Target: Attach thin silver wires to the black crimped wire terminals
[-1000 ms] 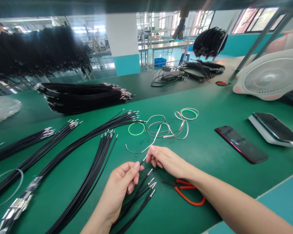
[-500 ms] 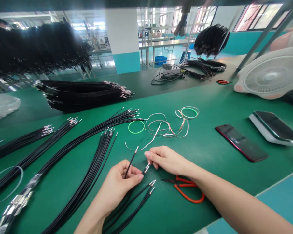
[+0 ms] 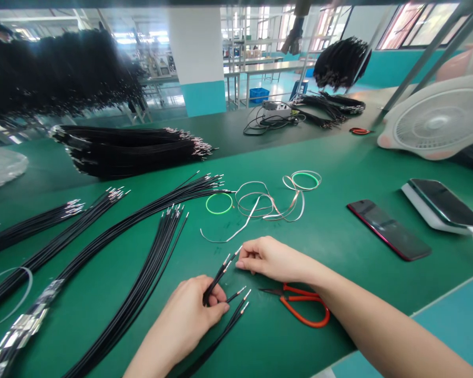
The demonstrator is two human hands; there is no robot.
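Observation:
My left hand [image 3: 193, 310] is closed around a few thin black cables [image 3: 217, 278], whose bare silver-and-copper tips point up and right. One more cable end sticks out low past its thumb. My right hand [image 3: 266, 260] is closed, thumb and forefinger together, right beside the longest tip; whether it pinches anything is hidden. Several loose black cables [image 3: 230, 326] lie under and right of my left hand. Orange-handled scissors [image 3: 305, 304] rest on the green table below my right wrist.
Bundles of black cable [image 3: 150, 278] lie at left, one wrapped in shiny tape [image 3: 27, 325]. A thin white strip [image 3: 246, 223] and a green ring [image 3: 219, 203] lie ahead. To the right are a red-edged phone [image 3: 388, 229], another phone [image 3: 449, 205] and a white fan [image 3: 437, 121].
The cable that stood apart in my left hand now lies together with the others there. My left hand has moved slightly down; the right stays nearly in place.

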